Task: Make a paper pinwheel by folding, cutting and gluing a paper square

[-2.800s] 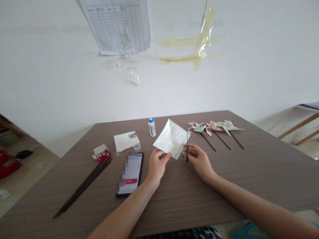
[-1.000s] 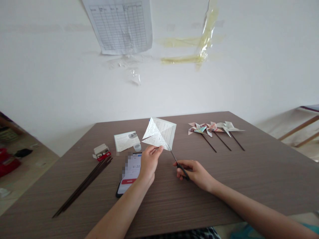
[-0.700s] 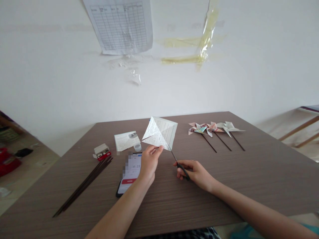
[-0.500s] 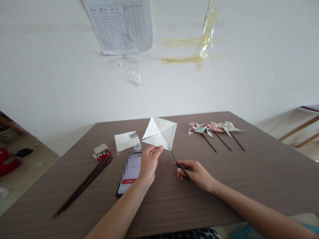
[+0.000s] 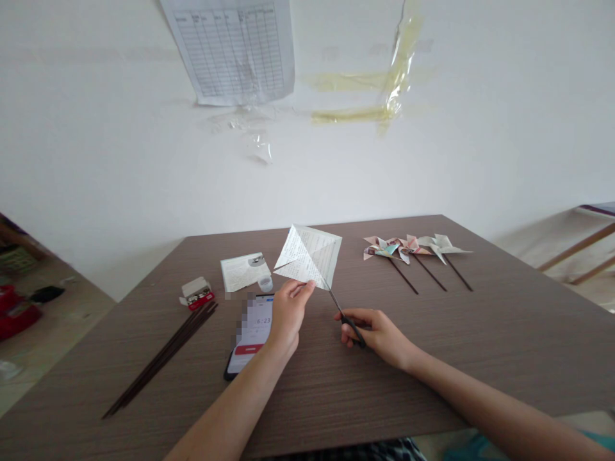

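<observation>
A square sheet of printed paper (image 5: 312,246) is pinched at its lower edge between the thumb and fingers of my left hand (image 5: 291,310). One slit runs into the paper from its left corner, and crease lines cross it. My right hand (image 5: 372,330) is closed round the black handles of a pair of scissors (image 5: 352,328). Their blades reach up to the paper's lower right corner and lie along it. Partly behind my left wrist lies a phone (image 5: 248,336) with a timer on its screen.
Three paper pinwheels (image 5: 410,246) on brown sticks lie at the back right. To the left are a bundle of dark sticks (image 5: 161,358), a small open red and white box (image 5: 196,294), more paper (image 5: 243,273) and a small clear cup (image 5: 264,283). A white wall stands behind the table (image 5: 480,358).
</observation>
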Tool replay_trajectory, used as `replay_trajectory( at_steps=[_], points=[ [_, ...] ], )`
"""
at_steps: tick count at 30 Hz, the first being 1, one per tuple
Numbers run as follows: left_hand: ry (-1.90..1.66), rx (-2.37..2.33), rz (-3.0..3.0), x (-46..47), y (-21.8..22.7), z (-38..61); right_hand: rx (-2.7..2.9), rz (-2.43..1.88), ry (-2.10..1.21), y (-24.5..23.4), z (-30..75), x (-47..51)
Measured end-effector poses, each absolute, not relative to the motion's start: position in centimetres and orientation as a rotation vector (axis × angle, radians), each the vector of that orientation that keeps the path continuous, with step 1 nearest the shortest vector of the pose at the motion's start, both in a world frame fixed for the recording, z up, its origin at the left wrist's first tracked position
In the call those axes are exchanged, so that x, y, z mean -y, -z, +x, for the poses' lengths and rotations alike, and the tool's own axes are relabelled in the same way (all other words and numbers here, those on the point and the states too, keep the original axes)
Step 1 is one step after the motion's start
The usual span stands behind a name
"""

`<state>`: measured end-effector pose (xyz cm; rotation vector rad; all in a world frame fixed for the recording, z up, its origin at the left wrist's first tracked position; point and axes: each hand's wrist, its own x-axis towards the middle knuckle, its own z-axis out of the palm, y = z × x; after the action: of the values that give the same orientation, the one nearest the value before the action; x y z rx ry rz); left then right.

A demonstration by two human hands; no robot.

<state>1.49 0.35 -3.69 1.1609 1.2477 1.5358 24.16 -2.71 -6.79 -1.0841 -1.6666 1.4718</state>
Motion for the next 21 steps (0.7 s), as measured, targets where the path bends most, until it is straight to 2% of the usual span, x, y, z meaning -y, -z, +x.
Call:
replay_trajectory(
  at_steps=[21],
  points=[
    [-1.521, -1.265, 1.175, -0.14, 3.22, 1.57, 1.638, -1.082, -1.513, 6.89, 23.94, 2.72]
  ],
)
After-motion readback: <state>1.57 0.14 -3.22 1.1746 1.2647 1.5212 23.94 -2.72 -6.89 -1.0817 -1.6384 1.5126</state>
